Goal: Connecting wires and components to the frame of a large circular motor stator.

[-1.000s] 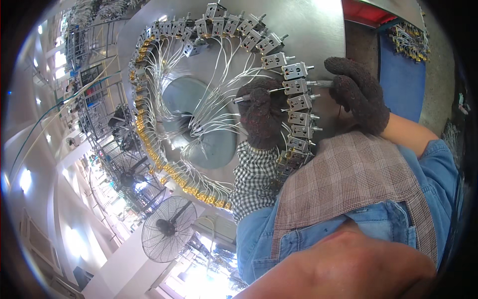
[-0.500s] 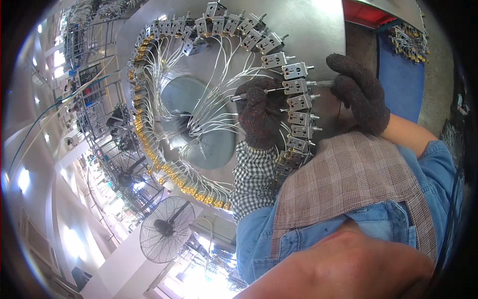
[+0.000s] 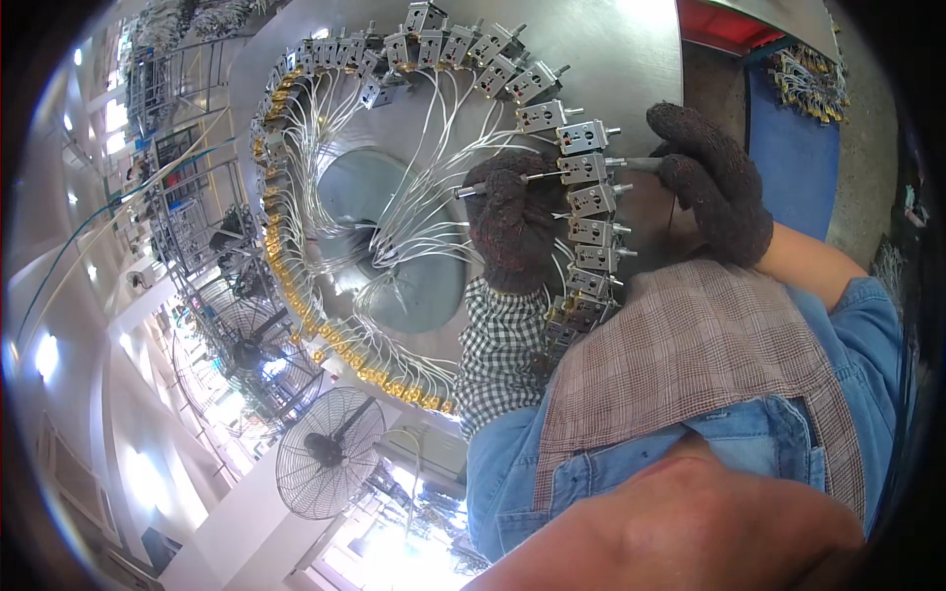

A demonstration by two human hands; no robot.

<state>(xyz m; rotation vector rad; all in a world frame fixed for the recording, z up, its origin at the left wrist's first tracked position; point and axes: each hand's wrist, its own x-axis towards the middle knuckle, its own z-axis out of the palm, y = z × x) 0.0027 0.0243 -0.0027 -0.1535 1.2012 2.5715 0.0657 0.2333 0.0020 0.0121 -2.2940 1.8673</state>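
Observation:
My left hand (image 3: 509,222), in a dark knitted glove, is closed around a slim metal rod tool (image 3: 467,192). The rod's thin end reaches right to the side of a small silver metal box (image 3: 582,167) with a protruding shaft. On the box's other side, my right hand (image 3: 714,182), also gloved, grips a grey tapered tool (image 3: 641,164), its end meeting that shaft. The tool's handle is hidden in the glove. Several similar metal boxes (image 3: 594,201) stand in a curved row above and below, with thin white leads (image 3: 434,197) running from them toward the middle.
The boxes stand around the rim of a metal table (image 3: 631,59) with a round grey disc (image 3: 355,182). Brass-coloured ends (image 3: 340,340) line the left side. A standing fan (image 3: 330,448) is at lower left. More wired parts (image 3: 808,84) lie beside a blue surface (image 3: 793,172) at right.
Both hands and the box between the two tools have shifted very slightly upward in view. Each hand keeps its grip.

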